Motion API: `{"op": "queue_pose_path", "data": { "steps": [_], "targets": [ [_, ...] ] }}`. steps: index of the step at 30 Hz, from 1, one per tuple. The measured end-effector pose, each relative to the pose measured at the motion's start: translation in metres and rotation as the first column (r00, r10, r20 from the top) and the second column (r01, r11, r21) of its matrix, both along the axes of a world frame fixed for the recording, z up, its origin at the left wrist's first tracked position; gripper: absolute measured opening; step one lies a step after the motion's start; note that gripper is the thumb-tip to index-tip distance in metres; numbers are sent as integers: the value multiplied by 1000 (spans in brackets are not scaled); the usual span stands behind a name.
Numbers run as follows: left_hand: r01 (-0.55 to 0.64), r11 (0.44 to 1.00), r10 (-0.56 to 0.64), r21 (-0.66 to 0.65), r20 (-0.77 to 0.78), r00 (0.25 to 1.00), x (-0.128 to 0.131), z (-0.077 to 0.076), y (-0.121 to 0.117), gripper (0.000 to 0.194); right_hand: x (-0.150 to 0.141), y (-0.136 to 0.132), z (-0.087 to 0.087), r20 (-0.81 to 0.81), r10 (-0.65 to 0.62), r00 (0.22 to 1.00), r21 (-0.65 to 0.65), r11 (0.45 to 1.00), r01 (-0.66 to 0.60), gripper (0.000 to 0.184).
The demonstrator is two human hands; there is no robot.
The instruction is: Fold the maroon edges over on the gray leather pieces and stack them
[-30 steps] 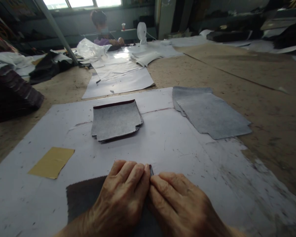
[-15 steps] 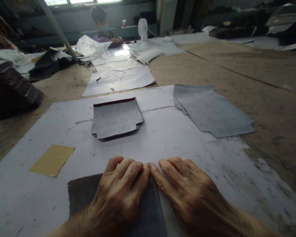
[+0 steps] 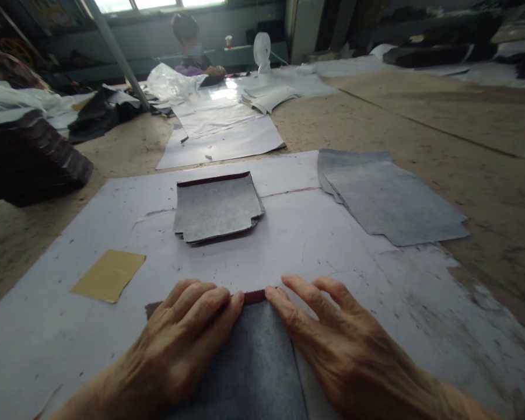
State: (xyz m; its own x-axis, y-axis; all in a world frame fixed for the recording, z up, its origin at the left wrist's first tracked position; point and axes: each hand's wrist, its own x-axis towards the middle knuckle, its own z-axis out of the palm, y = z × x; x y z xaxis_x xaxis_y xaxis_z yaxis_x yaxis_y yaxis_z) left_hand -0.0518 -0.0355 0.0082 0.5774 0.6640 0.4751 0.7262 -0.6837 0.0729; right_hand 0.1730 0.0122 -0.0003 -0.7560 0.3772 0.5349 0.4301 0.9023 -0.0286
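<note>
A grey-backed sheet of leather-like material (image 3: 262, 356) lies in front of me, with a narrow dark red strip folded over along its far edge. My left hand (image 3: 188, 332) is closed at that edge, thumb pressing on the fold and fingers bunched over it. At the far right corner, my right hand (image 3: 336, 332) holds the fold by the thumb, its other fingers slightly raised and parted beyond the edge. Ahead lies a stack of similar grey pieces (image 3: 219, 207), the top one showing a folded dark red edge. Flat grey pieces (image 3: 389, 195) lie to the right.
A white sheet (image 3: 284, 233) covers the table under the work. A tan square (image 3: 109, 275) lies at left, with a dark stack (image 3: 30, 154) behind it. A metal pole (image 3: 118, 55), a small fan (image 3: 262, 52) and a seated person (image 3: 192, 49) are farther back.
The dark red fold now shows between my thumbs. My left hand has slid left along the edge, and my right fingers have spread. The view has shifted slightly left.
</note>
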Motion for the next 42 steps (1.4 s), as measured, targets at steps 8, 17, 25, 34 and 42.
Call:
{"op": "queue_pose_path", "data": {
  "steps": [8, 17, 25, 34, 42],
  "targets": [
    [9, 995, -6, 101, -31, 1000, 0, -5, 6, 28, 2, 1, 4, 47, 39, 998, 3, 999, -39, 42],
    [-19, 999, 19, 37, -4, 1000, 2, -6, 7, 26, 1, 3, 9, 45, 50, 998, -81, 996, -46, 43],
    [-15, 1000, 14, 27, 12, 1000, 0, -8, 11, 28, 8, 25, 12, 57, 220, 974, -269, 943, -197, 34],
    [-17, 1000, 16, 7, 31, 999, 0, -10, 11, 27, 5, 37, 20, -225, -94, 970, -604, 794, -63, 16],
    [-26, 1000, 25, 7, 27, 999, 0, -10, 10, 27, -16, 11, 21, -99, -345, 933, -694, 696, 184, 11]
  ]
}}
